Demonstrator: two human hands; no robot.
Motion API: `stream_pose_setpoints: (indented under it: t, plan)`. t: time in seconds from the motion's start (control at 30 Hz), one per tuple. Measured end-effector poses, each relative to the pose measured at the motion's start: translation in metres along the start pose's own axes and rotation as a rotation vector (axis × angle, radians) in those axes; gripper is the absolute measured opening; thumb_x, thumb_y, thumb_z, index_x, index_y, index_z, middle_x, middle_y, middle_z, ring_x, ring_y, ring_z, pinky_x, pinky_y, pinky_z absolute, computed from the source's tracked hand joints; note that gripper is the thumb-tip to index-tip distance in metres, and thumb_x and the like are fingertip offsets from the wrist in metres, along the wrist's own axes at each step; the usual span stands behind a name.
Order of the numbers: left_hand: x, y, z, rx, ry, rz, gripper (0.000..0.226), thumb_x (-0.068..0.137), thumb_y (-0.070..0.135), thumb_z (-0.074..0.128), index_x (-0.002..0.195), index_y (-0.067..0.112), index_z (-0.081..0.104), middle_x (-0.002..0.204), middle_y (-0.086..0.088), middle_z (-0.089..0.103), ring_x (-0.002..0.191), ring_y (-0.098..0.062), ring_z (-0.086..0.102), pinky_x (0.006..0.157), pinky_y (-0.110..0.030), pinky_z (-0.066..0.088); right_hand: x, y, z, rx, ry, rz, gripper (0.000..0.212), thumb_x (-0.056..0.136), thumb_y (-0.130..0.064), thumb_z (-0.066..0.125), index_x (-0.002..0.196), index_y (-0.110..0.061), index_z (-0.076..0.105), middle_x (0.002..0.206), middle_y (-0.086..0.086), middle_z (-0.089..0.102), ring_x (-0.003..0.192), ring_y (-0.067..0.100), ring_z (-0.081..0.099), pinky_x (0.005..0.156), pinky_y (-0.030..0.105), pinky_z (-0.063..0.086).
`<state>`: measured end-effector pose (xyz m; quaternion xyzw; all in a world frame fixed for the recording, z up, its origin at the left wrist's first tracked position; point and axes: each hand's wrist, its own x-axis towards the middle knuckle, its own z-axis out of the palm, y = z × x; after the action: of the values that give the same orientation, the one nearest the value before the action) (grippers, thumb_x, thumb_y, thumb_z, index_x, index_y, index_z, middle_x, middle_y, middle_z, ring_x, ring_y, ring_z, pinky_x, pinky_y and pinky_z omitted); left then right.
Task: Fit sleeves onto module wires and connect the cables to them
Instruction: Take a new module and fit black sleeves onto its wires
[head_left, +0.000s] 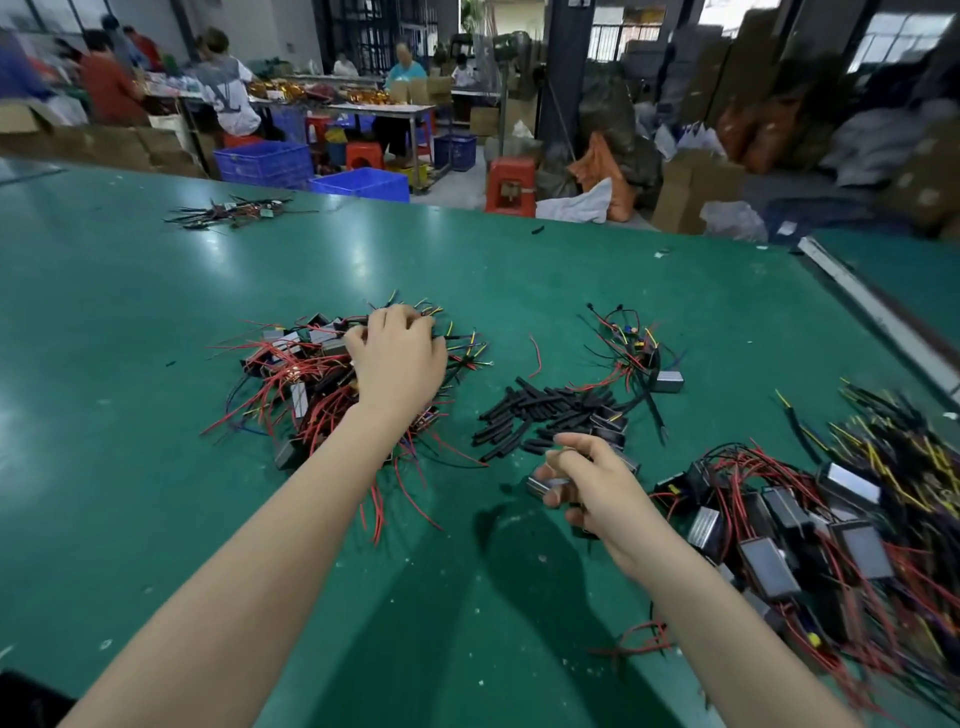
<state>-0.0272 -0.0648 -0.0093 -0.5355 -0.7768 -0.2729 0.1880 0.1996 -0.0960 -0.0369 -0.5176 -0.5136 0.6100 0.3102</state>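
Module (548, 487) gripped in right hand (597, 488); left hand (397, 358) seemingly grasps piled wires (311, 384).

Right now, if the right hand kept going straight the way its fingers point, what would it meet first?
The right hand, holding a small module, points up-left toward the black sleeves; those likely come first, though depth is unclear.

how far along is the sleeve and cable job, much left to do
Done: hard to tell; a small wired bunch lies apart behind the black sleeves, possibly finished. In hand: the right hand grips a silver module, while the left hand digs its fingers into the pile of modules with red wires. Left: plenty, judging by that pile, many loose sleeves and the module heap on the right.
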Motion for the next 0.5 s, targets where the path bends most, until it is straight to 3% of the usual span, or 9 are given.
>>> stream_pose_setpoints:
  t: [0.1,0.23,0.37,0.43,0.5]
  plan:
    - [-0.021,0.032,-0.003,-0.194,-0.008,0.131,0.025,0.089,0.027,0.056,0.109,0.023,0.069,0.117,0.001,0.059,0.115,-0.024,0.047,0.087,-0.036,0.024,0.001,-0.001,-0.004,0.016,0.011,-0.001,0.017,0.093,-0.016,0.05,0.108,-0.026,0.051,0.076,-0.005,0.069,0.051,0.008,0.055,0.047,0.023,0.036]
    - [-0.057,0.079,-0.003,-0.402,-0.243,0.238,0.024,0.088,0.028,0.058,0.11,0.028,0.068,0.117,0.006,0.057,0.116,-0.019,0.045,0.084,-0.031,0.023,-0.003,-0.01,-0.015,-0.103,0.043,-0.057,0.02,0.092,-0.014,0.051,0.11,-0.022,0.05,0.087,0.0,0.064,0.056,0.011,0.055,0.046,0.021,0.037]
    - [-0.085,0.113,-0.006,-0.559,-0.356,0.236,0.025,0.089,0.023,0.057,0.112,0.027,0.067,0.115,0.004,0.057,0.114,-0.019,0.049,0.093,-0.035,0.034,-0.014,-0.036,-0.064,-0.596,0.075,-0.324,0.014,0.09,-0.023,0.059,0.099,-0.032,0.054,0.089,-0.008,0.062,0.077,0.008,0.055,0.068,0.025,0.039]
    - [-0.094,0.124,-0.008,-0.662,-0.405,0.249,0.024,0.089,0.019,0.058,0.11,0.022,0.069,0.113,0.001,0.058,0.11,-0.019,0.053,0.096,-0.039,0.04,-0.021,-0.049,-0.097,-0.825,0.157,-0.353,0.009,0.09,-0.032,0.06,0.096,-0.034,0.054,0.09,-0.011,0.061,0.084,0.012,0.055,0.073,0.026,0.037]
    - [-0.1,0.136,-0.01,-0.767,-0.461,0.259,0.023,0.09,0.015,0.058,0.109,0.017,0.069,0.109,-0.001,0.059,0.102,-0.015,0.057,0.096,-0.033,0.043,-0.024,-0.056,-0.128,-0.992,0.254,-0.309,0.012,0.09,-0.035,0.059,0.101,-0.031,0.056,0.091,-0.01,0.059,0.086,0.015,0.053,0.073,0.026,0.037]
